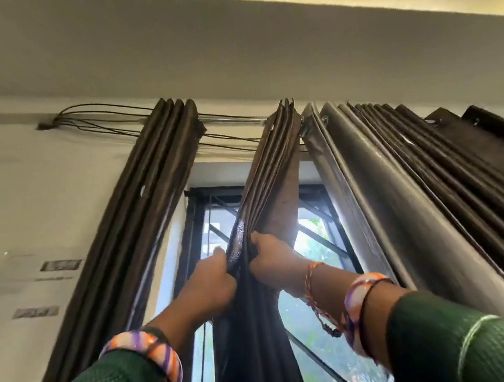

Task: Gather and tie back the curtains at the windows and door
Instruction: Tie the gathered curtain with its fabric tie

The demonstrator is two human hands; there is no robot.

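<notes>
The left hand (211, 286) and the right hand (268, 257) both gripped the bunched middle curtain (268, 169), side by side, before the window (318, 246)

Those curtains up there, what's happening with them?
A person in green sleeves is reaching up with both hands. The left hand and right hand each grip the bunched folds of the middle brown curtain, which hangs from the rod in front of the barred window. Another gathered curtain hangs at the left, and more pleated panels crowd the right. No tie is visible yet.
</notes>
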